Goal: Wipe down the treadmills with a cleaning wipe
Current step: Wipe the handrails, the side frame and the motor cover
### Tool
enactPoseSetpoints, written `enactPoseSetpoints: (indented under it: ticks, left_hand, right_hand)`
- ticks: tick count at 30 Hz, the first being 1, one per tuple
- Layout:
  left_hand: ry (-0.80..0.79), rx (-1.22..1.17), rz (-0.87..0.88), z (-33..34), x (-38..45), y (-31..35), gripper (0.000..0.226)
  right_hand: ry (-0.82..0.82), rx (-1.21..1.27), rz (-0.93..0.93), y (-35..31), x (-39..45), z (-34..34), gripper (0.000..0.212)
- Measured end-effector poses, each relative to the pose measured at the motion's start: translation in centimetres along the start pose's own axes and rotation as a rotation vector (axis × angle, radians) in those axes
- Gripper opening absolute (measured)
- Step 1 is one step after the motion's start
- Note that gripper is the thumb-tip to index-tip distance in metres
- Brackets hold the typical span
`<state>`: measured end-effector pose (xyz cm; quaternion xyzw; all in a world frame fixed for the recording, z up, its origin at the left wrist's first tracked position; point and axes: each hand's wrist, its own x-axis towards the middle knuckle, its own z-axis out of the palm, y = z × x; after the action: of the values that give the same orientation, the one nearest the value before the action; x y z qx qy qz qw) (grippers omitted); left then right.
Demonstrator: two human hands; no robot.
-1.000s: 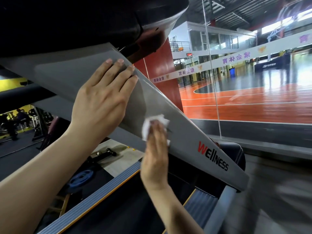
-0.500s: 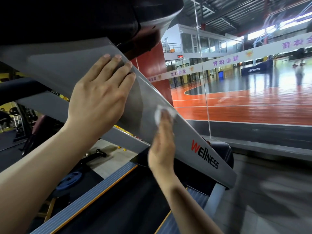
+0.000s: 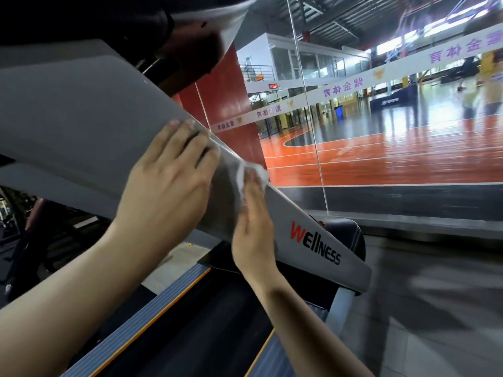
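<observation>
A grey treadmill upright (image 3: 81, 137) slants from upper left down to the right and carries the red and black word "Wellness". My left hand (image 3: 166, 180) lies flat on its face with straight fingers reaching its upper edge. Just right of that hand, my right hand (image 3: 253, 227) presses a crumpled white cleaning wipe (image 3: 250, 170) against the same grey panel with flat fingers; the wipe shows above the fingertips at the panel's top edge. Below runs the black treadmill belt (image 3: 206, 322) with grey side rails.
The dark console (image 3: 81, 14) hangs overhead at upper left. A glass wall (image 3: 315, 148) stands right of the treadmill, with an orange sports court behind it. A red pillar (image 3: 226, 104) rises behind the upright. Grey floor tiles lie at right; other gym machines sit at far left.
My right hand has slid the wipe up the grey panel toward its top edge, closer to my left hand. The left hand stays flat on the panel. The view has shifted.
</observation>
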<state>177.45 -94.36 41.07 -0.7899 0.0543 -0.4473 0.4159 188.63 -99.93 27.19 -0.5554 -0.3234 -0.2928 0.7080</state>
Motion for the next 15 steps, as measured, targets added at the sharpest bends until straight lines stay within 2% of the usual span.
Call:
enactPoseSetpoints:
  ticks: [3, 5, 7, 9, 11, 13, 15]
  left_hand:
    - [-0.03, -0.013, 0.039, 1.8, 0.5, 2.5, 0.042]
    - [-0.051, -0.017, 0.041, 2.7, 0.8, 3.0, 0.041]
    - [-0.055, -0.017, 0.022, 3.5, 1.5, 4.0, 0.039]
    - [-0.051, -0.038, -0.007, 4.5, 2.1, 5.7, 0.037]
    - [-0.073, -0.051, -0.051, 5.3, 2.0, 7.0, 0.036]
    - [-0.085, -0.044, -0.08, 5.6, 1.9, 7.4, 0.034]
    - [-0.08, -0.013, -0.076, 5.7, 1.8, 7.4, 0.031]
  right_hand:
    - [0.083, -0.01, 0.319, 5.2, -1.4, -2.8, 0.058]
    - [0.088, -0.046, 0.423, 6.4, -0.7, -3.6, 0.054]
    - [0.035, -0.028, 0.37, 5.3, 1.7, -4.1, 0.05]
    - [-0.078, -0.003, 0.125, 2.7, 4.8, -4.1, 0.046]
    - [-0.178, 0.058, -0.006, 1.4, 7.9, -3.6, 0.045]
    - [-0.261, 0.053, 0.006, 3.0, 9.8, -3.5, 0.044]
    - [-0.32, -0.014, 0.083, 7.6, 9.8, -4.7, 0.036]
